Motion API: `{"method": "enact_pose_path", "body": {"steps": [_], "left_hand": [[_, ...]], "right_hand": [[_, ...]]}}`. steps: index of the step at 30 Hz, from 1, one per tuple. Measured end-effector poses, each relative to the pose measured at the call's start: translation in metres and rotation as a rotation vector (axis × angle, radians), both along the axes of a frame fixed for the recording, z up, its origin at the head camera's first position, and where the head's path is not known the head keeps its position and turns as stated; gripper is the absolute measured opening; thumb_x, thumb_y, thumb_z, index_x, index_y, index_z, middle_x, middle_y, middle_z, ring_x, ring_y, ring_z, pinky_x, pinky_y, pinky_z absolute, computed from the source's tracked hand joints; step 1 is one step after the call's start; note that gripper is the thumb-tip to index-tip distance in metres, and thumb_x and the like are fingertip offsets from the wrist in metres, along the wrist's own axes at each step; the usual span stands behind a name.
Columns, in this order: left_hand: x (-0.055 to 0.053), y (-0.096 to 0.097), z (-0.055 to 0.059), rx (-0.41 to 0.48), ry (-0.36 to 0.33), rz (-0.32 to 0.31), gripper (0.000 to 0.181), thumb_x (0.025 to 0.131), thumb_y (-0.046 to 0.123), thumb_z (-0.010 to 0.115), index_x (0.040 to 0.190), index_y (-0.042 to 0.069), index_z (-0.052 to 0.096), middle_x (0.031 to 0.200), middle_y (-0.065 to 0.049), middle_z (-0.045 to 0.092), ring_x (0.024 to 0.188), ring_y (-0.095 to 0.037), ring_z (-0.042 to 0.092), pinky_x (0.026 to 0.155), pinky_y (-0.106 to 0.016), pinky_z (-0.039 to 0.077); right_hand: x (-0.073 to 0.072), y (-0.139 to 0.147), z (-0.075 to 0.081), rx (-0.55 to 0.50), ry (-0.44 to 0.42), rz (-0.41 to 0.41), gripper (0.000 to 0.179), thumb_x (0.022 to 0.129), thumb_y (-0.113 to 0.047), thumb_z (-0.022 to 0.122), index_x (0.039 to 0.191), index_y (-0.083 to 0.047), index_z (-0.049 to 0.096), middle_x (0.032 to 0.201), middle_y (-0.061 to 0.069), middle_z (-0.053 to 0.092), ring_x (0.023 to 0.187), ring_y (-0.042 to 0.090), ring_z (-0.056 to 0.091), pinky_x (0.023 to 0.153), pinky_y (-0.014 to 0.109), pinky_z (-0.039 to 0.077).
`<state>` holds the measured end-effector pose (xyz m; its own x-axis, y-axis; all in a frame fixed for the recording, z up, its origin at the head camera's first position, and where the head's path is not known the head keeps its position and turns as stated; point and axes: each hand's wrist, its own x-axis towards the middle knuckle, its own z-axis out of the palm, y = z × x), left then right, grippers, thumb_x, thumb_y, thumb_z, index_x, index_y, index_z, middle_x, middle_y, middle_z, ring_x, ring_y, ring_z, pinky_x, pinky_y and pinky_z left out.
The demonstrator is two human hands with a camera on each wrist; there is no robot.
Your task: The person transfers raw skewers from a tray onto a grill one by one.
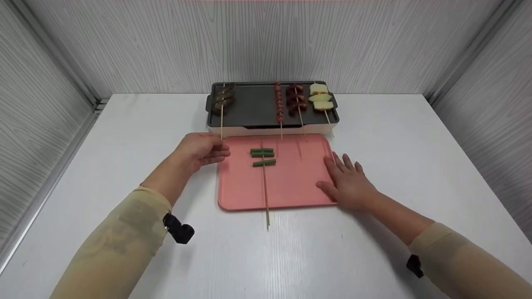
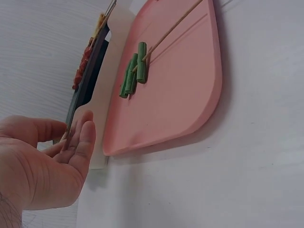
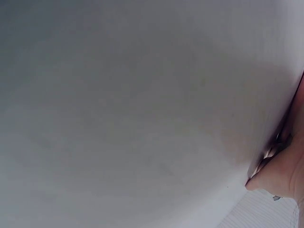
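Observation:
Between thumb and fingers, my left hand (image 1: 199, 150) pinches the stick end of a skewer of dark brown pieces (image 1: 223, 99), which lies at the left of a black griddle (image 1: 253, 106). The left wrist view shows this hand (image 2: 45, 164) too, its other fingers loosely extended. My right hand (image 1: 351, 185) rests with fingers spread at the right edge of a pink tray (image 1: 299, 182). On the tray lies a skewer of green vegetable pieces (image 1: 263, 163), its stick reaching over the near rim. In the right wrist view only part of the right hand (image 3: 280, 173) shows.
Also on the griddle are a thin red skewer (image 1: 279, 104), a reddish-brown skewer (image 1: 296, 99) and a skewer of pale slices (image 1: 320, 97). Their sticks overhang the front edge. A white table (image 1: 311, 257) lies beneath, with grained panels (image 1: 266, 45) behind and at both sides.

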<state>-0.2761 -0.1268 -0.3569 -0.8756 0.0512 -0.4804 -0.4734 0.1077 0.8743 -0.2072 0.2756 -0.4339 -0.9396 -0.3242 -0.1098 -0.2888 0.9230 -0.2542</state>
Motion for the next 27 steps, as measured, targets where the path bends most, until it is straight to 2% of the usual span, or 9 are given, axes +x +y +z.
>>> {"method": "enact_pose_path", "body": {"steps": [3,7,14,19,27], "left_hand": [[0.006,-0.001,-0.001,0.012,-0.019,-0.014,0.048,0.109,0.018,0.057,0.152,-0.002,0.051,0.119,-0.014,0.072,0.102,-0.02,0.076,0.094,-0.032,0.061],[0.019,-0.004,-0.005,0.051,-0.042,-0.048,0.05,0.109,0.021,0.057,0.152,-0.003,0.05,0.121,-0.016,0.071,0.101,-0.02,0.077,0.095,-0.033,0.06],[0.058,0.004,-0.013,0.115,-0.044,-0.151,0.05,0.107,0.02,0.06,0.15,-0.005,0.052,0.117,-0.018,0.074,0.101,-0.023,0.077,0.094,-0.035,0.061],[0.085,0.012,-0.023,0.164,-0.058,-0.2,0.046,0.106,0.018,0.063,0.145,-0.007,0.056,0.113,-0.02,0.075,0.099,-0.025,0.078,0.092,-0.038,0.062],[0.113,0.028,-0.034,0.2,-0.098,-0.28,0.043,0.104,0.017,0.067,0.139,-0.007,0.061,0.106,-0.019,0.078,0.095,-0.027,0.079,0.085,-0.036,0.064]], "right_hand": [[0.0,0.0,0.0,0.008,-0.006,-0.004,0.09,0.108,-0.063,0.041,0.169,-0.002,0.017,0.174,0.024,0.011,0.16,0.048,0.003,0.125,0.071,0.005],[-0.001,-0.001,-0.001,0.008,0.004,0.005,0.09,0.108,-0.063,0.04,0.169,-0.001,0.018,0.174,0.025,0.012,0.16,0.05,0.004,0.124,0.072,0.007],[-0.001,0.001,-0.001,0.012,-0.009,-0.006,0.09,0.108,-0.063,0.041,0.169,-0.001,0.017,0.175,0.024,0.01,0.16,0.049,0.003,0.125,0.072,0.006],[-0.001,-0.001,-0.001,0.007,-0.015,-0.005,0.09,0.108,-0.063,0.041,0.169,-0.002,0.016,0.175,0.024,0.01,0.16,0.049,0.003,0.125,0.072,0.006],[-0.002,0.0,0.0,0.008,-0.024,-0.004,0.091,0.108,-0.064,0.04,0.169,-0.002,0.015,0.175,0.024,0.009,0.16,0.049,0.001,0.125,0.072,0.005]]}}
